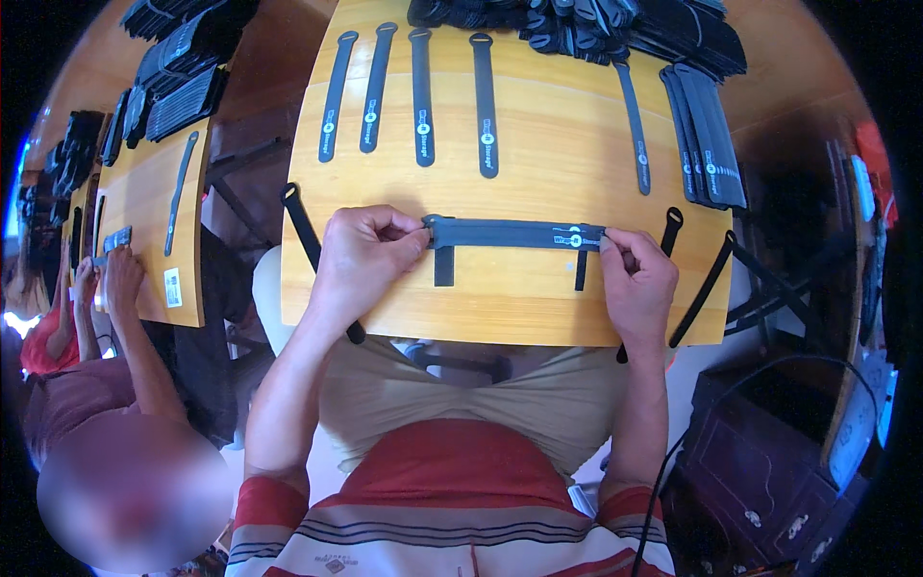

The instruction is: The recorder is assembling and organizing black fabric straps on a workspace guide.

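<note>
Striped shirt (452, 534) fills the foreground as I watch remotely: the left hand (363, 255) pinches one end of a dark grey strap (500, 234), the right hand (639, 286) pinches the other, and it runs straight between them over the near part of a wooden table (519, 308). Two short black pieces (443, 269) show on its near side; four similar straps (422, 96) lie side by side beyond.

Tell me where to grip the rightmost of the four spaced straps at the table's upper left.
Probably pinch the row's rightmost strap by its long edges near its rounded lower end, coming from the wearer's side: it lies flat, that end points toward the wearer, and it sits apart from the held strap.
</note>
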`<move>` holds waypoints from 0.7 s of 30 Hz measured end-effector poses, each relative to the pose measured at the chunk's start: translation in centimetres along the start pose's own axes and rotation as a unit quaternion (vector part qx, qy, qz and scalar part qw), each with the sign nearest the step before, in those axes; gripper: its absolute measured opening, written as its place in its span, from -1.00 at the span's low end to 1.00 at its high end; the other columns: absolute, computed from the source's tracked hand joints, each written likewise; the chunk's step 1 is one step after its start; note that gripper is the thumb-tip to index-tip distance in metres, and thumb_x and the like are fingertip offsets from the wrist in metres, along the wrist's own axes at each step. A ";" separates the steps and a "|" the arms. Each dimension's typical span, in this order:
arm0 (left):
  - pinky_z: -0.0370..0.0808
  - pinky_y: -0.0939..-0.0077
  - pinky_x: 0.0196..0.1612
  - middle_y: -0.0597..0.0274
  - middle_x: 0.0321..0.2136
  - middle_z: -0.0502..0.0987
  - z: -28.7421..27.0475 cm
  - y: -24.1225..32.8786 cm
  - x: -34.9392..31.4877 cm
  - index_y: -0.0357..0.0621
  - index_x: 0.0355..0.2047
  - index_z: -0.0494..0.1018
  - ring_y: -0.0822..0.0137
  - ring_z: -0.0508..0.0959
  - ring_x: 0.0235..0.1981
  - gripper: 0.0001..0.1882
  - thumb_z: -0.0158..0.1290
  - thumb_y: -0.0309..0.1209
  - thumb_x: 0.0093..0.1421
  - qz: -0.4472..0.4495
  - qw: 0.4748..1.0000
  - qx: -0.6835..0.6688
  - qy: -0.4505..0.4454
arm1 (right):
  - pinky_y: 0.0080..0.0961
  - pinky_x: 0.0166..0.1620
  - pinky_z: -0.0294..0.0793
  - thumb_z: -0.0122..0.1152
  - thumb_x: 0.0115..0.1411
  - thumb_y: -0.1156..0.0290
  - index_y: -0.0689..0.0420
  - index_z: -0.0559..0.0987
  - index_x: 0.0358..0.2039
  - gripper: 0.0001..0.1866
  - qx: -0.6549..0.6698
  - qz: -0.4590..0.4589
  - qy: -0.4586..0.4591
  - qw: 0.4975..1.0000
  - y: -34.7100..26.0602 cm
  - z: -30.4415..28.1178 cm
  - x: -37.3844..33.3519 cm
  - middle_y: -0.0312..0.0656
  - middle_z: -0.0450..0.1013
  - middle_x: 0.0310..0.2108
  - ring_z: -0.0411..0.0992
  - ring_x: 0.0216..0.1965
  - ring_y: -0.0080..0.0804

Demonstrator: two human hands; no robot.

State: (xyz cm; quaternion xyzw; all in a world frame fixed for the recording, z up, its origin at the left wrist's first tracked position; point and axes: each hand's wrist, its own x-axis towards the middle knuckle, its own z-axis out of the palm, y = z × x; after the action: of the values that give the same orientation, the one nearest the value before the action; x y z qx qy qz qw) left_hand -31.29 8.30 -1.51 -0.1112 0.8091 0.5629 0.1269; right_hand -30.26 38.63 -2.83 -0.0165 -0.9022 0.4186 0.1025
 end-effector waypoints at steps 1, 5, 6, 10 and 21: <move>0.45 0.67 -0.48 0.25 -0.57 0.62 0.0 -0.1 0.0 -0.38 -0.36 0.64 0.59 0.53 -0.57 -0.91 0.25 -0.55 0.18 0.001 1.000 0.001 -0.002 | -0.51 -0.40 0.47 0.29 0.19 0.57 0.29 0.63 -0.29 -0.92 0.002 0.000 -0.001 1.000 0.0 0.0 0.0 -0.12 0.54 -0.45 0.51 -0.50 -0.45; 0.44 0.67 -0.48 0.25 -0.58 0.62 0.0 -0.1 0.0 -0.37 -0.37 0.64 0.60 0.51 -0.57 -0.91 0.25 -0.55 0.18 0.008 1.000 0.004 -0.001 | -0.53 -0.40 0.45 0.29 0.19 0.57 0.29 0.63 -0.29 -0.91 0.015 0.017 0.000 1.000 0.0 0.2 -0.1 -0.14 0.53 -0.45 0.49 -0.51 -0.47; 0.44 0.67 -0.48 0.25 -0.58 0.62 0.0 -0.1 0.0 -0.37 -0.37 0.64 0.60 0.51 -0.57 -0.91 0.25 -0.55 0.18 0.007 1.000 0.005 0.000 | -0.54 -0.41 0.45 0.29 0.19 0.57 0.29 0.63 -0.29 -0.91 0.023 0.018 0.001 1.000 0.1 0.2 -0.1 -0.15 0.53 -0.45 0.48 -0.51 -0.48; 0.45 0.65 -0.47 0.24 -0.57 0.63 -0.1 -0.2 0.1 -0.37 -0.36 0.65 0.59 0.52 -0.56 -0.90 0.26 -0.54 0.17 0.019 1.000 0.018 -0.002 | -0.54 -0.41 0.44 0.29 0.19 0.57 0.29 0.64 -0.28 -0.90 0.018 0.016 0.003 1.000 0.1 0.2 -0.1 -0.15 0.53 -0.45 0.47 -0.52 -0.49; 0.49 0.62 -0.44 0.19 -0.53 0.66 -0.2 -0.3 0.1 -0.35 -0.35 0.66 0.55 0.54 -0.54 -0.90 0.27 -0.53 0.16 0.024 0.999 0.033 -0.007 | -0.56 -0.41 0.43 0.27 0.20 0.59 0.30 0.63 -0.25 -0.89 0.023 0.009 -0.007 1.000 0.2 0.1 -0.1 -0.15 0.52 -0.44 0.45 -0.51 -0.54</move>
State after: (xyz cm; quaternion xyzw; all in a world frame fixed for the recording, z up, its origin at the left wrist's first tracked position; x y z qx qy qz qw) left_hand -31.24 8.03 -1.78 -0.0836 0.8288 0.5394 0.1228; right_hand -30.16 38.66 -3.03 -0.0196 -0.8930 0.4400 0.0927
